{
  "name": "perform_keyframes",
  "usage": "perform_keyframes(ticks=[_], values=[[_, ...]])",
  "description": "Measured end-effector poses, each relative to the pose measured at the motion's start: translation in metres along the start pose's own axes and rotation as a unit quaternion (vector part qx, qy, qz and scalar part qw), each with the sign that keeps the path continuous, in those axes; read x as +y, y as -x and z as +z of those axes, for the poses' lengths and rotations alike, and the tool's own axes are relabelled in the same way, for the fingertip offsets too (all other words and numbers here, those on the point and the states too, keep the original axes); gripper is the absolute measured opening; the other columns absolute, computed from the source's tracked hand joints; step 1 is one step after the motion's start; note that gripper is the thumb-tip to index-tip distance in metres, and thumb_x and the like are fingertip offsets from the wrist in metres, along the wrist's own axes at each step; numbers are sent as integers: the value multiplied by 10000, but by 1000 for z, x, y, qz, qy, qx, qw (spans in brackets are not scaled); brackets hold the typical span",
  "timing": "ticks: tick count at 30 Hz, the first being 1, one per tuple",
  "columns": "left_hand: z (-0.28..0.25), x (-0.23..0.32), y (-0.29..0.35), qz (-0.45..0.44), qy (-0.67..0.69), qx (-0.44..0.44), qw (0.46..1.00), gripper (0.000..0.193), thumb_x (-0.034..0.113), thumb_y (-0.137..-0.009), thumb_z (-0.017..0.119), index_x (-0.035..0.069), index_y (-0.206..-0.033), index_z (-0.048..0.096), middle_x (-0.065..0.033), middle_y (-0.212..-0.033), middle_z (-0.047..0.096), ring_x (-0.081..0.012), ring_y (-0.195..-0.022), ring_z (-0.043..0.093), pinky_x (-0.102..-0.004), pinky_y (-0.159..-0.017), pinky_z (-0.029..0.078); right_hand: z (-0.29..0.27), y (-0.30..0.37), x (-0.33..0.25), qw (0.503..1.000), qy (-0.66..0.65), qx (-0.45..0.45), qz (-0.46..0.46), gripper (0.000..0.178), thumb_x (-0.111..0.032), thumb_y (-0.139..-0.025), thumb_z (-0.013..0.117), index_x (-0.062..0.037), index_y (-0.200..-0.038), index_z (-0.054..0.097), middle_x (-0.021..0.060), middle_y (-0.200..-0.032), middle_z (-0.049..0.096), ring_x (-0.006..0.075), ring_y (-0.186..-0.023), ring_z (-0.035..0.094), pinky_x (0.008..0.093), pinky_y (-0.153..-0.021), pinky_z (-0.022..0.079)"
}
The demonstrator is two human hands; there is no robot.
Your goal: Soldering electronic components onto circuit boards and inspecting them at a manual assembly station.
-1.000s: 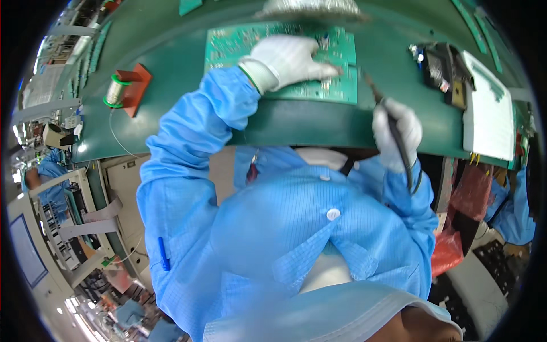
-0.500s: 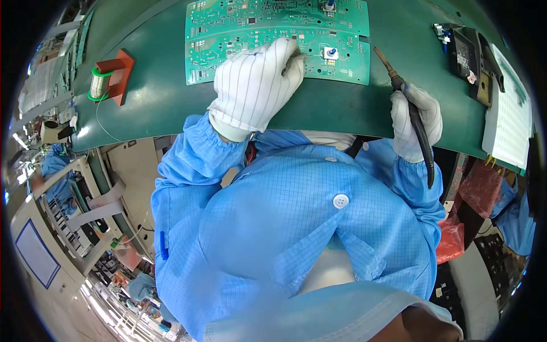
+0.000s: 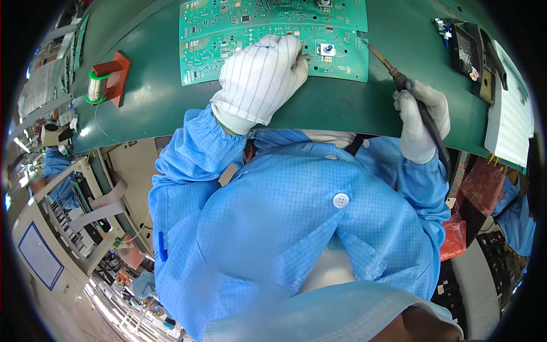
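Observation:
A green circuit board (image 3: 347, 62) lies on the bench, with a white component with a blue shaft (image 3: 327, 49) standing on its right half. My left hand (image 3: 259, 80), in a striped white glove, is closed over the board's near edge. Its fingertips curl together left of the white component, and whatever they may pinch is hidden. Away to the right, my gloved right hand (image 3: 421, 119) is wrapped around a soldering iron (image 3: 428, 122). The iron's brown tip points up and left, beside the board's right edge and apart from the white component.
A second circuit board section (image 3: 273, 14) adjoins the far edge. To the left stands a solder wire spool (image 3: 97, 88) on a red holder (image 3: 118, 80). At the right are a black iron stand with tray (image 3: 470, 54) and a white perforated sheet (image 3: 510, 114). The green bench (image 3: 154, 108) curves toward me.
The board has shifted slightly left and away, tilting a little. My right hand has moved a little right with the soldering iron. My left hand stays closed at the board.

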State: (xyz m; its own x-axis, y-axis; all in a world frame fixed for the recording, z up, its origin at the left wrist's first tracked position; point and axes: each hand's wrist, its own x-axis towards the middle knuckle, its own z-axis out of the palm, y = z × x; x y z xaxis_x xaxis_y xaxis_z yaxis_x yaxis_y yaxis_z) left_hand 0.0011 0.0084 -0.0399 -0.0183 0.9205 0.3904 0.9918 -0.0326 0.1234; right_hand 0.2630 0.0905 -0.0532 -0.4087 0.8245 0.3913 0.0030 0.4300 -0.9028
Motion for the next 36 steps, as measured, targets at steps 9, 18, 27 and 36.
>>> perform_keyframes(ticks=[9,18,27,36], values=[[-8,-14,-17,14,73,-104,992,129,210,-886,600,85,-911,621,-146,-786,680,-322,-652,666,-425,-550,532,-29,-25,8,978,6,-204,46,173,-4,-779,690,-30,-947,660,171,-968,666,246,-846,659,339,-768,528],[-12,-22,-24,17,115,-184,976,128,210,-926,618,114,-1011,616,-106,-868,684,-319,-779,677,-405,-651,542,-25,-31,5,973,12,-232,6,181,-64,-791,724,-39,-963,672,169,-956,679,289,-881,663,371,-811,507],[-16,-21,-28,17,103,-214,971,161,226,-932,581,98,-1024,608,-144,-867,694,-342,-779,681,-438,-663,544,-22,-31,8,967,43,-248,-42,187,-65,-798,736,-45,-968,662,148,-936,686,313,-885,668,396,-811,519],[-12,-18,-28,-14,113,-203,973,125,177,-873,630,85,-946,587,-125,-787,660,-322,-708,665,-420,-613,533,-20,-30,15,962,39,-250,-100,228,-45,-776,752,-62,-982,657,82,-937,696,320,-902,665,419,-812,534]])
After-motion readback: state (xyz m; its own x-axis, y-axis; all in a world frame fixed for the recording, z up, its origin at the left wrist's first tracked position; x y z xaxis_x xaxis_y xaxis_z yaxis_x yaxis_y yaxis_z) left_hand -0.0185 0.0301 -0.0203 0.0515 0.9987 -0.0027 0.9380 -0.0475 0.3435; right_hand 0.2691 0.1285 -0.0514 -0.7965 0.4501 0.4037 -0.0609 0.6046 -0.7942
